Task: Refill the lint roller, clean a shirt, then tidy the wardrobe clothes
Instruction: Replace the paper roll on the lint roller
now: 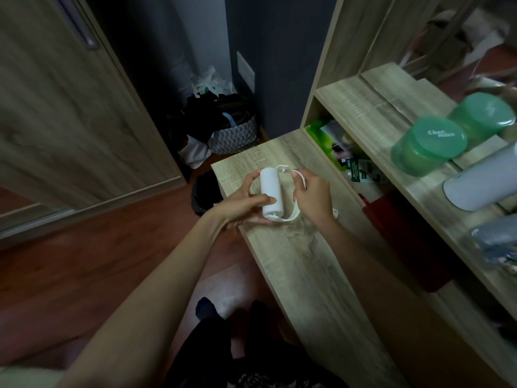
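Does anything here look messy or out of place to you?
The patterned basket on the floor is overfilled: dark and white clothes heap over its rim and spill onto the floor. The white roll in the left hand and the handle in the right hand look intact.

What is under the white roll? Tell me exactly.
The left hand grips the white roll from below, and the white roller frame, pinched by the right hand, curves under its near end. Beneath lies the wooden desk; the patch directly under roll and hand is hidden.
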`<action>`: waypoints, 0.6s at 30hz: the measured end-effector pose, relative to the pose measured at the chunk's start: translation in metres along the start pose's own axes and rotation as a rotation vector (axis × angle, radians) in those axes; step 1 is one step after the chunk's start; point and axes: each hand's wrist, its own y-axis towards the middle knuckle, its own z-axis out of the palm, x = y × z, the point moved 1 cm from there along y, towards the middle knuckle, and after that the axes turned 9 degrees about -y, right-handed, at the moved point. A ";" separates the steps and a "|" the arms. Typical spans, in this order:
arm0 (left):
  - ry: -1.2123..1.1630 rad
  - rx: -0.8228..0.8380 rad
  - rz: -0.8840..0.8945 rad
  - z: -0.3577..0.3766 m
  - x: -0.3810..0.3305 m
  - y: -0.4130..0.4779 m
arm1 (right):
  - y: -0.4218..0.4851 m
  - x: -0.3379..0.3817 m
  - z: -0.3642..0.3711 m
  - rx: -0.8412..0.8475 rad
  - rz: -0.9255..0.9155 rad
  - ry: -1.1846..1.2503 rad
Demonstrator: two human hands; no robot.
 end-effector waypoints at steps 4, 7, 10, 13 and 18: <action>0.117 -0.021 0.049 0.002 -0.002 0.000 | -0.001 0.001 0.002 -0.026 0.016 -0.022; 0.211 -0.021 0.067 0.005 -0.003 -0.001 | -0.003 0.001 0.004 -0.042 0.028 -0.036; 0.247 -0.011 0.061 0.005 -0.006 -0.002 | -0.003 0.001 0.006 -0.036 0.076 -0.019; 0.305 0.018 0.058 0.005 -0.008 -0.003 | -0.002 0.003 0.004 -0.009 0.090 -0.027; 0.315 0.025 0.068 0.004 -0.015 -0.005 | 0.001 0.008 0.001 0.042 0.104 0.009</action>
